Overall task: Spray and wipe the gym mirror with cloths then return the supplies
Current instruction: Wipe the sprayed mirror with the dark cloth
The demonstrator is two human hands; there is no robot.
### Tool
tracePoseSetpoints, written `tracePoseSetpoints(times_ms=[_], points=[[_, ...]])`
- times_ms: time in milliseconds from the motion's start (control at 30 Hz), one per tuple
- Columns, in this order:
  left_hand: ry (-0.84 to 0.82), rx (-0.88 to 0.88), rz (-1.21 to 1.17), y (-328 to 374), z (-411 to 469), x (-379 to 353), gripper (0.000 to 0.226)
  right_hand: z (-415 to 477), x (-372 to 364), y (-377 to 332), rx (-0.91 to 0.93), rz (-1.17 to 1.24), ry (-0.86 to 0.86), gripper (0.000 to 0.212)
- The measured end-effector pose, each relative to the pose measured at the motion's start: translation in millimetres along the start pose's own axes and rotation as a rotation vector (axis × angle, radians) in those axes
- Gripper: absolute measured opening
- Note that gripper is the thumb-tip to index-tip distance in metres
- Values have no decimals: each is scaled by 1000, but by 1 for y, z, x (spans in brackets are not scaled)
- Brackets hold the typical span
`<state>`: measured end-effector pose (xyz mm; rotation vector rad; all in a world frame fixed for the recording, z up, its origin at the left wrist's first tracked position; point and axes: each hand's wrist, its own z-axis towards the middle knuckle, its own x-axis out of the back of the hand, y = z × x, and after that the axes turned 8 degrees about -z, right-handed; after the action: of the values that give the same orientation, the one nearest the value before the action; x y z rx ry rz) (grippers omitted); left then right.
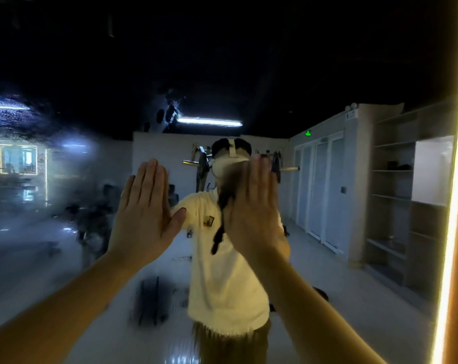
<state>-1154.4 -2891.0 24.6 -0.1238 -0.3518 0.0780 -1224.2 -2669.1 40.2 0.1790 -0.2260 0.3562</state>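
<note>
Before mirror [65, 245] | left hand [144, 216], right hand [256, 214] raised, fingers straight | shelves [392, 195]: dim items, perhaps

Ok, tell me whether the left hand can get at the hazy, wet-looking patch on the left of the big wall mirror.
Probably yes: the left hand is raised, open and empty before the mirror, and nothing stands between it and the hazy patch.

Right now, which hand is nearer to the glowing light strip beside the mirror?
Right. The right hand is raised left of the light strip; the left hand is farther left.
</note>
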Motion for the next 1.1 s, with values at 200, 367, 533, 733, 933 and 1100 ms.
tracePoseSetpoints(times_ms=[200,367,533,733,933,1100], points=[[-41,-90,-46,-12,-4,17,95,-22,-21,-76,371,49,4,62],[17,-14,-136,0,-33,17,94,-31,-13,-27,285,30,12,62],[25,35,-172,27,-63,-6,80,-48,-2,67,12,-62,-25,64],[95,35,-217,29,-63,-16,76,-63,15,113,-284,-282,-39,73],[48,-87,-316,7,-69,-14,80,-59,6,75,-444,-297,22,68],[-45,-195,-335,-15,-85,-6,75,-72,-15,-24,-412,23,67,73]])
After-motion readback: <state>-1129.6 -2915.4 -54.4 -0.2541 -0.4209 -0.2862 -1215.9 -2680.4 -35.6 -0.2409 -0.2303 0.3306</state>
